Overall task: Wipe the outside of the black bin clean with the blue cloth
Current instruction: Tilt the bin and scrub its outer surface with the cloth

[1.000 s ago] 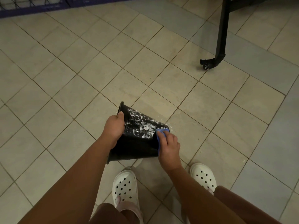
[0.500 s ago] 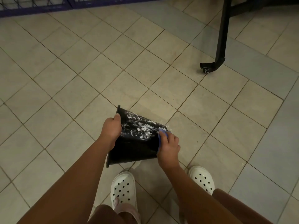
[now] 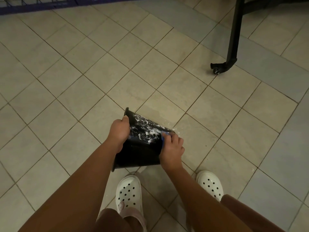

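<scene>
Head view, I see black bin (image 3: 138, 153) tipped sideways between both hands, left hand (image 3: 119, 131) gripping its rim, right hand (image 3: 172, 148) pressing blue cloth (image 3: 164, 135) held against base end, white smears (image 3: 147, 129) between hands, tiled floor (image 3: 83, 81) beneath.

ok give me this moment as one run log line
phase: wiping | left hand: grips black bin at rim end | right hand: holds blue cloth against bin near base | white smears: on upper side
</scene>
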The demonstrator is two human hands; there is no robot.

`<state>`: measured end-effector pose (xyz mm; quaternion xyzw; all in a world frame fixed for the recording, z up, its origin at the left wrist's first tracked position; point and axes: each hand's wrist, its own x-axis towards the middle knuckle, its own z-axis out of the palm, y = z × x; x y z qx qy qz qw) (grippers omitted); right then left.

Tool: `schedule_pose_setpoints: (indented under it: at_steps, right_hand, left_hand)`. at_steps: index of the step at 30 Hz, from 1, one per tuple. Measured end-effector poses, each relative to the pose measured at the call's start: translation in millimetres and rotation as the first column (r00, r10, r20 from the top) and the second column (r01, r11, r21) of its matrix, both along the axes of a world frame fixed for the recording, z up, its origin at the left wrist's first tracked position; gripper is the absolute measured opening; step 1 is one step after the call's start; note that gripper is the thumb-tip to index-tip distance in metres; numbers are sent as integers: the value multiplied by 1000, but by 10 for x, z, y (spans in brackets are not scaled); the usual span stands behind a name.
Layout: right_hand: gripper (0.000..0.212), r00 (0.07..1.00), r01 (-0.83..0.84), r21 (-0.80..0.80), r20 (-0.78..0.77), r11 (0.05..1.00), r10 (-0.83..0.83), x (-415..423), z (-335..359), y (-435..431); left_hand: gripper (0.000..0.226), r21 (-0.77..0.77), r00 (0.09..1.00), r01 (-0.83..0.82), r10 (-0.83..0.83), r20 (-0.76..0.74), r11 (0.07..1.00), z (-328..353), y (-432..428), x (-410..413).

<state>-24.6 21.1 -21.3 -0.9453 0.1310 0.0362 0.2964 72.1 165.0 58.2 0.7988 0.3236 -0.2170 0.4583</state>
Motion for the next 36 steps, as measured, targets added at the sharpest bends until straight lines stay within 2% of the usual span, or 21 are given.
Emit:
schedule_pose_setpoints:
  at_steps: [2, 6, 9, 12, 14, 17, 19, 22, 24, 28, 31, 34, 36]
  right_hand:
    - [63, 999, -21, 22, 29, 1000, 20, -66, 74, 154]
    - [56, 984, -173, 41, 53, 984, 171, 72, 179, 208]
    - [46, 996, -82, 27, -34, 996, 83, 142, 92, -8]
    - [54, 1000, 6, 38, -29, 999, -5, -30, 107, 28]
    - [60, 997, -56, 67, 47, 996, 53, -161, 127, 162]
    - [59, 979, -175, 68, 122, 982, 166, -59, 169, 194]
    - [56, 977, -173, 26, 127, 985, 169, 58, 140, 98]
    - [56, 996, -65, 11, 53, 998, 65, 46, 88, 9]
    - [60, 998, -28, -1, 60, 1000, 28, -44, 103, 102]
    - [63, 985, -124, 27, 120, 992, 120, -45, 203, 293]
    - [56, 972, -199, -26, 119, 980, 200, 104, 202, 184]
    - [48, 999, -46, -20, -2, 999, 46, 98, 140, 58]
    - [54, 1000, 12, -36, 22, 999, -11, -58, 120, 86]
  left_hand:
    - [46, -1, 1000, 3, -3, -9, 1000, -1, -10, 5]
    - [45, -24, 998, -37, 36, -43, 999, -14, 21, -22]
    - [42, -34, 998, -61, 60, -33, 998, -11, 12, -26]
    - [43, -30, 997, -68, 67, -34, 997, -4, -9, -12]
    - [42, -33, 998, -53, 52, -41, 998, 14, -1, -10]
    - [47, -32, 998, -34, 32, -48, 999, 13, 20, -28]
    - [47, -36, 999, -27, 26, -38, 999, 13, 15, -38]
    - [44, -29, 1000, -14, 13, -23, 999, 19, -20, -25]
    - [46, -12, 1000, 4, -4, -19, 1000, 10, -26, -25]
    - [48, -17, 999, 36, -37, -33, 999, 2, -10, -62]
    - [45, -39, 1000, -3, 2, -16, 999, 1, -13, -63]
    - [41, -28, 1000, -17, 16, -16, 999, 6, -21, -53]
    - [39, -18, 1000, -18, 17, -19, 1000, 21, -19, -53]
